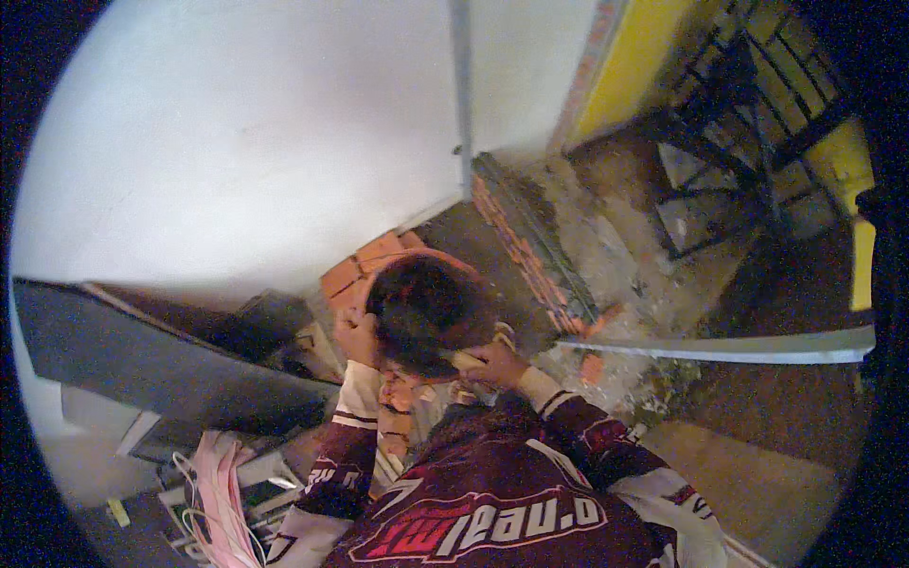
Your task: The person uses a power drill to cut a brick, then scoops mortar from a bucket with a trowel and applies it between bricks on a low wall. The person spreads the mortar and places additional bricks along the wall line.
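Observation:
A round, open vessel (431, 308) with a dark inside and a reddish rim is held in front of my chest. My left hand (354, 331) grips its left side, fingers closed round the edge. At the near right edge of the vessel, my right hand (498, 365) is closed on a pale yellow piece (466, 361); blur hides what kind of thing it is. Whether that piece is part of the vessel or separate, I cannot tell. Orange bricks (365, 265) lie just beyond the vessel.
A white wall (237, 142) rises ahead and left. Orange slabs (516, 232) are stacked in a row along it. A dark metal frame (748, 142) stands far right, and a pale bar (729, 350) crosses below. A grey panel (170, 350) and pink strapping (222, 492) lie left.

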Demonstrator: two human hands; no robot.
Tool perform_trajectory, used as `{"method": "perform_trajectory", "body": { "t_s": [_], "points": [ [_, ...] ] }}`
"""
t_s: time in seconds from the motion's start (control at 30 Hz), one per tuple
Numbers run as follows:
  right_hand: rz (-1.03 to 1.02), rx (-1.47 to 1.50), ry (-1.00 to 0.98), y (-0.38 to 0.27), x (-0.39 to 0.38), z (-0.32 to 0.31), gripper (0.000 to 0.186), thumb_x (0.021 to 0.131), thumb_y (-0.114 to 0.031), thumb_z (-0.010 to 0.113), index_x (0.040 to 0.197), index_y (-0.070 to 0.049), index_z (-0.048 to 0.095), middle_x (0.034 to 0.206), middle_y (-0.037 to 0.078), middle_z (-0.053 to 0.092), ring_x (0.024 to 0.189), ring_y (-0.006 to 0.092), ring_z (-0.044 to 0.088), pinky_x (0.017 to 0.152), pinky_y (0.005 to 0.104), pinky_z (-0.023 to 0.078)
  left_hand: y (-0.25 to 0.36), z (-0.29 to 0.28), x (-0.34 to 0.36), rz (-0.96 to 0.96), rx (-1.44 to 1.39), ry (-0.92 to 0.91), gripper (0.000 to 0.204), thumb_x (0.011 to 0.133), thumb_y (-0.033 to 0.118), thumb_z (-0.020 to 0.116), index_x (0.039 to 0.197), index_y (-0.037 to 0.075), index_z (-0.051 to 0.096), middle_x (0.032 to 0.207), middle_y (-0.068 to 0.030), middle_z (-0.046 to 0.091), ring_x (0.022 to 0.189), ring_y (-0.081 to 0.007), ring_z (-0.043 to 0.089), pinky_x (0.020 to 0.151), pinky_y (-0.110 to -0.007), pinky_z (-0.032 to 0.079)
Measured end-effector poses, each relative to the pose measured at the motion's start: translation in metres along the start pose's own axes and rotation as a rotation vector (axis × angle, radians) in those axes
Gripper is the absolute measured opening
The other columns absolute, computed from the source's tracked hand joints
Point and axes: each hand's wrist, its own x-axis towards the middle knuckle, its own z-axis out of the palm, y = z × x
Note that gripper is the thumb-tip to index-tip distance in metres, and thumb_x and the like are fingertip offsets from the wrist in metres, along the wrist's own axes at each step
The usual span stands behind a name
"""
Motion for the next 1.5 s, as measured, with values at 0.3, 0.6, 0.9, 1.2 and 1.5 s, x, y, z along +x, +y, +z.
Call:
{"method": "perform_trajectory", "body": {
  "t_s": [0.3, 0.6, 0.9, 1.2, 1.5],
  "points": [
    [-0.003, -0.145, 0.321, 0.034, -0.05, -0.053, 0.03, 0.097, -0.04, 0.067, 0.105, -0.013, 0.077, 0.095, 0.006, 0.075, 0.086, 0.0221, 0.071, 0.084, 0.041, 0.056, -0.117, -0.021, -0.002, -0.066, 0.376, 0.055, 0.054, 0.074, 0.003, 0.07, 0.126, -0.007, 0.066, 0.108, -0.0154, 0.072, 0.096, -0.0234, 0.066, 0.082, -0.034, 0.051],
    [0.459, -0.367, 0.562, 0.131, -0.152, -0.17, 0.047, 0.081, -0.045, 0.083, 0.105, -0.005, 0.078, 0.085, 0.007, 0.076, 0.072, 0.02, 0.069, 0.072, 0.0372, 0.057, -0.241, -0.122, -0.05, -0.193, 0.187, 0.184, 0.02, 0.074, 0.008, 0.073, 0.083, 0.004, 0.055, 0.081, -0.0067, 0.059, 0.068, -0.0228, 0.052, 0.067, -0.038, 0.05],
    [1.071, -0.982, 0.157, 0.119, -0.145, -0.178, 0.059, 0.087, -0.053, 0.07, 0.13, -0.013, 0.067, 0.128, 0.016, 0.07, 0.114, 0.0373, 0.068, 0.1, 0.0514, 0.053, -0.259, -0.209, -0.128, -0.334, 0.017, 0.278, 0.025, 0.072, 0.003, 0.073, 0.092, 0.003, 0.059, 0.079, -0.0046, 0.055, 0.068, -0.0192, 0.049, 0.063, -0.033, 0.045],
    [1.109, -0.767, 0.28, 0.152, -0.147, -0.164, 0.059, 0.091, -0.052, 0.065, 0.134, -0.013, 0.063, 0.135, 0.015, 0.066, 0.12, 0.0371, 0.066, 0.103, 0.0514, 0.051, -0.236, -0.238, -0.158, -0.244, 0.45, 0.127, 0.023, 0.074, 0.007, 0.076, 0.08, 0.006, 0.054, 0.082, -0.0045, 0.059, 0.069, -0.0194, 0.049, 0.063, -0.037, 0.043],
    [1.096, -0.609, 0.304, 0.178, -0.11, -0.165, 0.051, 0.097, -0.048, 0.056, 0.133, -0.013, 0.064, 0.137, 0.016, 0.065, 0.124, 0.0363, 0.064, 0.105, 0.0507, 0.05, -0.187, -0.194, -0.123, -0.111, 0.436, -0.053, 0.022, 0.093, 0.019, 0.072, 0.085, 0.011, 0.053, 0.077, 0.0015, 0.056, 0.072, -0.013, 0.049, 0.065, -0.031, 0.045]
  ]
}}
